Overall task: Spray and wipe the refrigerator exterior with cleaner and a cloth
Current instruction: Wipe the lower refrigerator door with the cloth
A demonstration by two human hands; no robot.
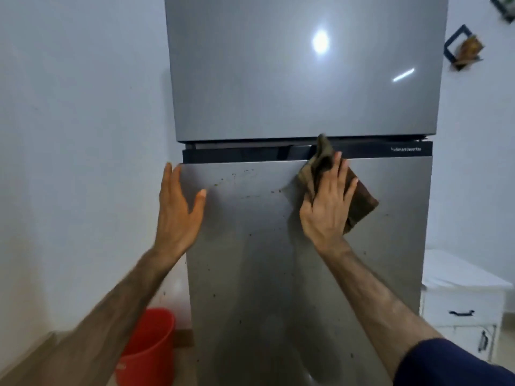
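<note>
A tall silver two-door refrigerator (278, 84) fills the middle of the head view, with a black band between its doors. Brown specks dot the lower door (250, 260). My right hand (327, 204) presses a brown cloth (362, 201) flat against the top of the lower door, the cloth's upper corner reaching over the black band. My left hand (178, 210) rests at the lower door's left edge with fingers spread and thumb on the door face, holding nothing. No spray bottle is in view.
A red bucket (147, 346) stands on the floor left of the refrigerator, against the white wall. A white cabinet with dark handles (462, 302) stands to the right. Dark wall shelves (462, 48) hang at the upper right.
</note>
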